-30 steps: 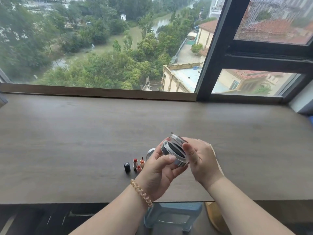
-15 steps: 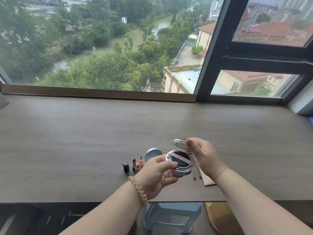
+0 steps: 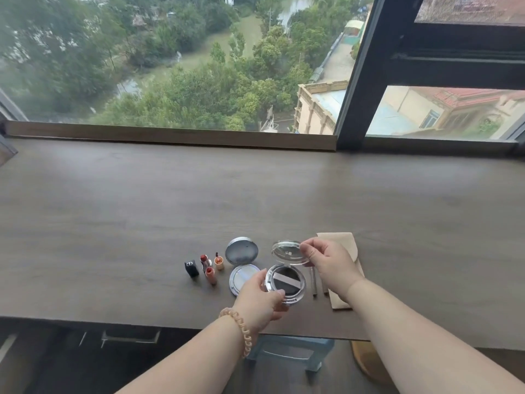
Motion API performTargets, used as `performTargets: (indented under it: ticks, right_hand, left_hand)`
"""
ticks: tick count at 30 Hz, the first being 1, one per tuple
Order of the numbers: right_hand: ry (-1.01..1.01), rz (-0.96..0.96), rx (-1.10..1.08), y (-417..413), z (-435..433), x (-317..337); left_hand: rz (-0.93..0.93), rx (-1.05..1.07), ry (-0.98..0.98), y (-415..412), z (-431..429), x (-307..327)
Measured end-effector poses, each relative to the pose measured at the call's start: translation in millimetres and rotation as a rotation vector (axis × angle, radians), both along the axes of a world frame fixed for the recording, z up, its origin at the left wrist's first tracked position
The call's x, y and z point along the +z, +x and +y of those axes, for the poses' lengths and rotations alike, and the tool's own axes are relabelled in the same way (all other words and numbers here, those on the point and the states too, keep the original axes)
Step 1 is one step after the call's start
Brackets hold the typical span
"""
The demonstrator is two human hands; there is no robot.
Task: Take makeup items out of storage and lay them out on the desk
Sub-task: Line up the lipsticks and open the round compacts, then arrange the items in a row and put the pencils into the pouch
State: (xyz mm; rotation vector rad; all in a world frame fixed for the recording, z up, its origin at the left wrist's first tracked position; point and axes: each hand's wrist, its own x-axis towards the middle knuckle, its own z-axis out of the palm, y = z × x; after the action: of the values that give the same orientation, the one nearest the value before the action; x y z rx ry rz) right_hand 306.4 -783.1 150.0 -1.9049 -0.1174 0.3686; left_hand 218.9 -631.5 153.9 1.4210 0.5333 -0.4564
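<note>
A round silver cushion compact (image 3: 286, 283) sits low over the wooden desk (image 3: 142, 217), open, with a black puff and pale strap inside. My left hand (image 3: 262, 301) grips its base from the near left side. My right hand (image 3: 329, 264) pinches the edge of its clear hinged lid (image 3: 288, 252), which is tilted back. To the left lies another open silver compact: lid (image 3: 242, 250) and base (image 3: 243, 278). Further left stand a black lipstick cap (image 3: 191, 268), a red lipstick (image 3: 205, 261) and two small orange tubes (image 3: 210, 274).
A tan paper bag (image 3: 345, 248) lies flat under my right wrist, with two thin pencils (image 3: 314, 281) beside it. The window sill (image 3: 170, 135) runs along the desk's back. A pale blue stool (image 3: 289, 351) stands below the desk's front edge.
The compact has come down from mid-air to the desk, beside the other compact. My right hand has swung its clear lid open and back. The camera has tilted downward.
</note>
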Motion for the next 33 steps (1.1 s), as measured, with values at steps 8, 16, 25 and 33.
performTargets:
  ticks: [8,16,25,33]
  right_hand:
    - [-0.126,-0.015,0.057,32,7,-24]
    - [-0.198,-0.047,0.094,41,16,-30]
    - [-0.250,-0.003,0.066,42,17,-38]
    - [-0.242,0.020,0.038,38,20,-38]
  left_hand:
    - [-0.084,-0.139,0.673,8,-7,-20]
    - [-0.027,-0.289,1.005,17,-5,-24]
    - [-0.116,-0.403,1.147,17,-6,-34]
    - [-0.144,-0.425,1.173,17,-3,-38]
